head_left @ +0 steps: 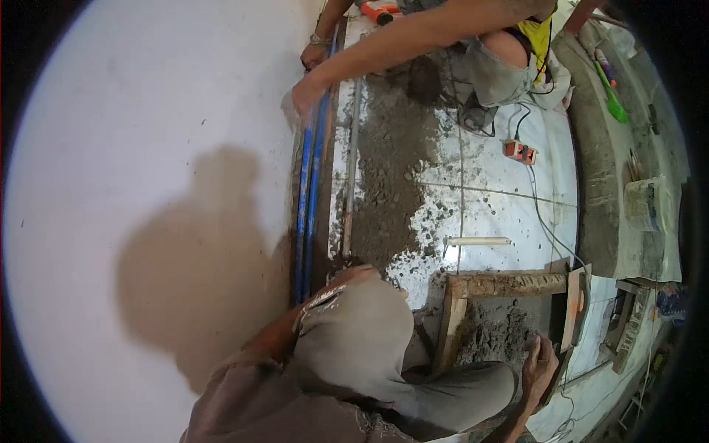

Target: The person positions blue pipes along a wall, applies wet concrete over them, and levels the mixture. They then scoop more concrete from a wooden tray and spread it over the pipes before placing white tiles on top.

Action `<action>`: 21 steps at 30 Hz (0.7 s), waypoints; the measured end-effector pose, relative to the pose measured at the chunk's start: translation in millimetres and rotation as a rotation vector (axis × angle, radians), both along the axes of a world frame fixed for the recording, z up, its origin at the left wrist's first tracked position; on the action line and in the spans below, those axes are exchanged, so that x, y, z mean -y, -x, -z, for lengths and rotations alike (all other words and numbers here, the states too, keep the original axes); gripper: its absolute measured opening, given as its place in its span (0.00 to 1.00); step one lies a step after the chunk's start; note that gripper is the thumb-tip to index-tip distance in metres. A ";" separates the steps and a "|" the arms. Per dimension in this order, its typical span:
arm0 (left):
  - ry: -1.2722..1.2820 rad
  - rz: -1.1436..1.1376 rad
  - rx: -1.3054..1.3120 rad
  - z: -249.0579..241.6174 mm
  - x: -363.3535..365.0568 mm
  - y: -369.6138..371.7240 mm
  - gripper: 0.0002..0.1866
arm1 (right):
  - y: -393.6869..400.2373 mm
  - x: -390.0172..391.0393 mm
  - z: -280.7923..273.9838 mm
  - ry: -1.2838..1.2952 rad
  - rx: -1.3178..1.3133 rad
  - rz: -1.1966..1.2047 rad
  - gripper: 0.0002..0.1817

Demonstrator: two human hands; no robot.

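My left hand (356, 275) is low by my raised knee, near the lower end of a grey pipe (352, 162); the knee partly hides its fingers. My right hand (543, 362) hangs with loosely bent fingers at the right edge of a wood-framed box (509, 284) and seems to hold nothing. Wet mortar (491, 328) fills part of that box. Two blue pipes (303, 207) run along the wall base to my left. A co-worker's hand (304, 96) reaches down onto their far end, the other (315, 55) close behind it.
Loose mortar (388, 170) spreads over white floor tiles (517, 184). A red socket box (521, 152) with a cable lies to the right. A small pale stick (478, 241) is on the tiles. On the concrete ledge (602, 184) are a green-handled tool (611, 96) and a plastic tub (645, 203).
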State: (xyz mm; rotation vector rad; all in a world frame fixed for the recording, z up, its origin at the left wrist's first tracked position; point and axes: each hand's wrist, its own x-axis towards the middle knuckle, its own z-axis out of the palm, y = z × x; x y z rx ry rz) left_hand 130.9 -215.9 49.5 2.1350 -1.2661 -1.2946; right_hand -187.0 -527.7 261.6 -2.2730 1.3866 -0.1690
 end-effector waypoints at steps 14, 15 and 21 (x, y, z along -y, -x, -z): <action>0.435 -0.420 0.006 -48.0 1.2 -58.2 0.10 | -56.9 -20.3 -22.0 -0.021 0.108 -0.111 0.09; 0.548 -0.526 0.148 -72.9 9.0 -78.8 0.09 | -62.4 -23.0 -27.9 -0.022 0.064 -0.128 0.09; 0.648 -0.853 0.683 -293.3 92.0 -265.8 0.18 | -80.9 -31.2 -36.9 0.022 0.080 -0.300 0.09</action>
